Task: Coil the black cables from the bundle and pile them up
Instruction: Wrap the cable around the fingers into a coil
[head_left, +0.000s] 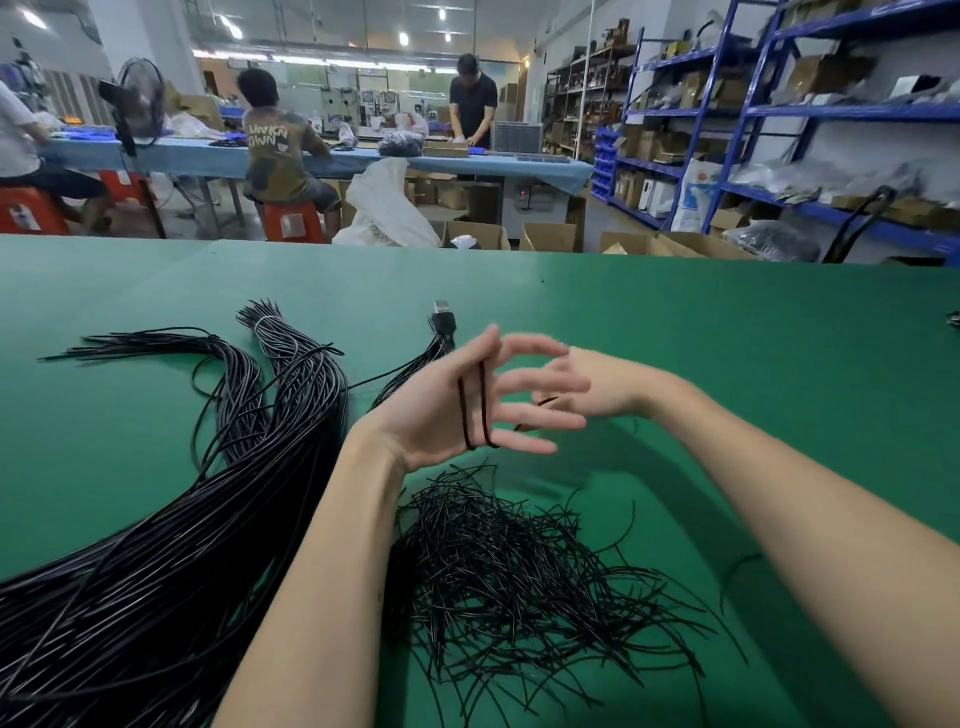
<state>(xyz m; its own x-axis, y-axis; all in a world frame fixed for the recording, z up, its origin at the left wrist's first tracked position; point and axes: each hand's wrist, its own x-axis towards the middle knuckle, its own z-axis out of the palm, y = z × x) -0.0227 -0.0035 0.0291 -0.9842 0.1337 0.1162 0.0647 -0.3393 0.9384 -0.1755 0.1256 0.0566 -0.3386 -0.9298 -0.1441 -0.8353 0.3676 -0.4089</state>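
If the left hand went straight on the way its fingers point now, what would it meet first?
Probably the right hand: the left hand's straight fingers point right at it, though depth is unclear.

Glossy black plastic-sheathed cables (156, 545) lie on a matt green table (727, 338); the USB plug (442, 307) shows bare metal

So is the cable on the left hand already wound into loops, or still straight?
Wound: the cable makes two loops across the left hand's spread fingers. The right hand is blurred behind; its grip cannot be told.
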